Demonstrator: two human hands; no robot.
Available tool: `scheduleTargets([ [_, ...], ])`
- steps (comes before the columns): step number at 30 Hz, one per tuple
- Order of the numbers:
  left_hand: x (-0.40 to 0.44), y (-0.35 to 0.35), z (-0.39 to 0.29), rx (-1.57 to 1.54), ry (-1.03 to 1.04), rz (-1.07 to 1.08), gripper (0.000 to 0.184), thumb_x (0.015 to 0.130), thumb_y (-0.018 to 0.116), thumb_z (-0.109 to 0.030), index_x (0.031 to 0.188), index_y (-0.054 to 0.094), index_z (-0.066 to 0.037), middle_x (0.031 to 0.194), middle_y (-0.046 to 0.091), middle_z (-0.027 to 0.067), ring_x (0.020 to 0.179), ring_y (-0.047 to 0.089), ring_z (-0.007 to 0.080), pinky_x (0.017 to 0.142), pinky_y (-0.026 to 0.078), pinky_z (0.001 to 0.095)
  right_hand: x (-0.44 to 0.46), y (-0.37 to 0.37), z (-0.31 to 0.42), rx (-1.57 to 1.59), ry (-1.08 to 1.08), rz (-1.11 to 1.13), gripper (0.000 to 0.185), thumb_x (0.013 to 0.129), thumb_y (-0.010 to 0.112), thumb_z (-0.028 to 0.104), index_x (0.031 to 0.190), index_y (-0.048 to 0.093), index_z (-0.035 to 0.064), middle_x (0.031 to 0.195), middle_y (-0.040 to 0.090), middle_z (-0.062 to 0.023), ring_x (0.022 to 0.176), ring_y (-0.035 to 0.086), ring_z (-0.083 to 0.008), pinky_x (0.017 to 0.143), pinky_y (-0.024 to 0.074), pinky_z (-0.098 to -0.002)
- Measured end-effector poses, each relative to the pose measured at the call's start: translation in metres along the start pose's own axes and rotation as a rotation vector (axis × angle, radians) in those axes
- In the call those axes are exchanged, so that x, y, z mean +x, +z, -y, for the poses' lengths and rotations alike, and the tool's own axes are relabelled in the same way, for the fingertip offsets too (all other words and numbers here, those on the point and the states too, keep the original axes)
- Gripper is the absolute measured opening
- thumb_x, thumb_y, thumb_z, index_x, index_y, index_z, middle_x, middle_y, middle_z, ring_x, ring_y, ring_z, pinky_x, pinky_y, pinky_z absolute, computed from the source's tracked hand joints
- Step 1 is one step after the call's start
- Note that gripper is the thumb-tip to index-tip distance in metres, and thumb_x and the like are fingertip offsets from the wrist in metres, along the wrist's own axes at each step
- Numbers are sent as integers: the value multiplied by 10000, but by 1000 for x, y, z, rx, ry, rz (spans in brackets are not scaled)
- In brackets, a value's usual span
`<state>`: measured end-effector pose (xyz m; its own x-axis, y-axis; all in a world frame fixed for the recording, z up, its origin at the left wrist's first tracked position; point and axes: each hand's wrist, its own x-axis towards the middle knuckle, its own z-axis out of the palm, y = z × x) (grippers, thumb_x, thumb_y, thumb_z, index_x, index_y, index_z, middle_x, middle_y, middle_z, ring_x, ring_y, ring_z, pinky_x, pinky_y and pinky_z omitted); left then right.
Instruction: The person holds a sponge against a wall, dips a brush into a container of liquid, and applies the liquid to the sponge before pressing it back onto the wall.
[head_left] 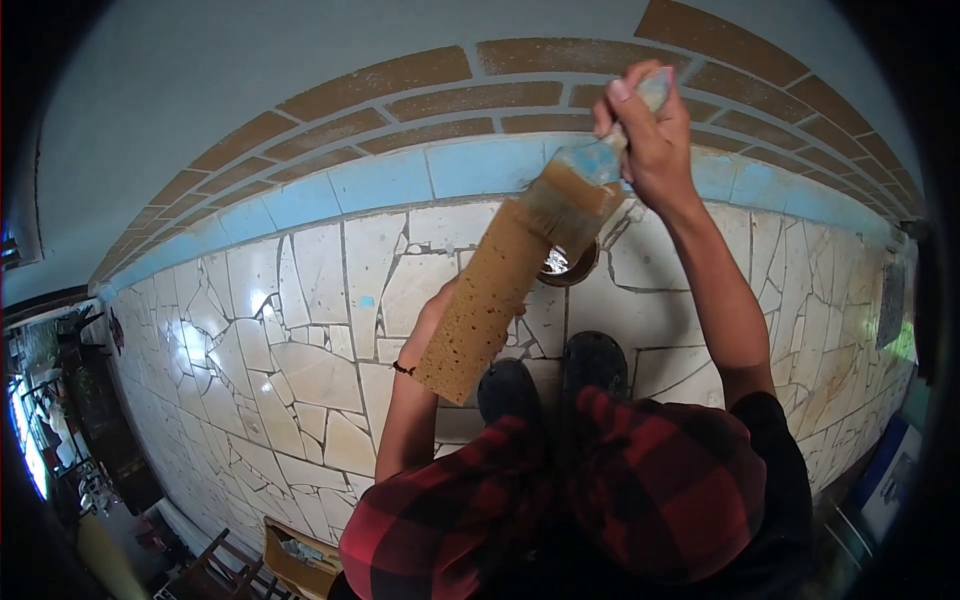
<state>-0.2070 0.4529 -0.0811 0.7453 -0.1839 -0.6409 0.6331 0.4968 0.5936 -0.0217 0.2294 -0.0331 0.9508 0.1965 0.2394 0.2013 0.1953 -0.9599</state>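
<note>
My right hand (648,140) is wrapped round the handle of a wide paintbrush (590,170), whose bristles lie at the upper end of a tan, speckled slab (480,305). The slab hangs tilted over the floor. Beneath it, mostly covered, my left hand (432,325) holds it from the left side; a fingertip shows at its right edge. Under the brush on the floor stands a round can (572,265) with a shiny interior, partly hidden by the brush.
Ahead is a wall with brown brick shapes (475,101) above a blue tile strip (385,180). My dark shoes (595,362) stand on the pale stone floor (310,375). A cardboard box (300,568) and a wooden chair (220,570) are at lower left.
</note>
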Motion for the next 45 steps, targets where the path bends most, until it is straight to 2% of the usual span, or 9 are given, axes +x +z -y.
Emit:
scheduleTargets([
  [10,6,-28,-3,-202,104,115,427,1013,416,-244,1300,521,55,931,656,232,475,580,241,378,426,306,-4,-7,5,-44,-19,-44,168,1019,579,219,1014,459,102,706,611,-41,417,441,-52,337,303,-220],
  [18,7,0,-4,-76,2,67,449,1033,416,-302,1326,520,22,972,685,179,568,641,202,443,497,297,2,-3,-5,-145,-223,2,164,988,633,153,983,493,67,745,605,-28,667,574,-81,611,472,-238],
  [21,14,-20,2,35,27,192,469,1068,375,-364,1382,493,-37,1149,637,93,924,653,155,794,550,312,11,-14,-3,-163,-405,-67,184,975,650,128,1003,487,49,788,616,-49,681,589,-87,613,488,-245],
  [25,22,-28,13,-72,32,198,465,1072,375,-341,1400,492,-33,1204,615,73,1018,615,135,902,505,301,-26,8,10,-226,-485,299,138,929,677,119,988,559,75,827,613,-62,678,609,-143,594,509,-288],
  [29,41,-19,20,-28,154,103,476,1074,369,-316,1434,481,-25,1278,604,85,1118,591,148,987,465,303,-81,57,13,-454,-983,694,316,822,766,379,984,622,150,800,538,-24,606,587,-175,466,480,-301],
  [32,49,-18,16,39,216,39,481,1077,365,-300,1455,466,-21,1340,581,92,1182,567,158,1019,447,305,-109,72,30,-405,-991,775,283,854,778,305,992,609,123,817,550,-30,608,595,-157,428,459,-293],
  [37,41,-18,10,52,207,70,499,1087,363,-327,1478,442,-26,1354,572,85,1203,545,147,1022,436,297,-91,64,28,-93,-549,748,255,847,766,46,963,539,54,799,578,-46,621,599,-164,508,493,-296],
  [42,29,-15,12,105,148,177,507,1094,357,-356,1480,441,-39,1335,577,67,1180,546,135,1005,439,292,-44,32,-12,-39,-148,252,174,932,705,123,937,556,34,813,662,-56,697,630,-84,601,511,-265],
  [45,33,-25,16,137,207,190,498,1095,356,-350,1479,443,-46,1327,578,62,1175,548,136,1003,438,292,-20,13,-12,-211,-421,90,186,931,701,111,964,534,36,766,655,-53,674,637,-94,566,509,-267],
])
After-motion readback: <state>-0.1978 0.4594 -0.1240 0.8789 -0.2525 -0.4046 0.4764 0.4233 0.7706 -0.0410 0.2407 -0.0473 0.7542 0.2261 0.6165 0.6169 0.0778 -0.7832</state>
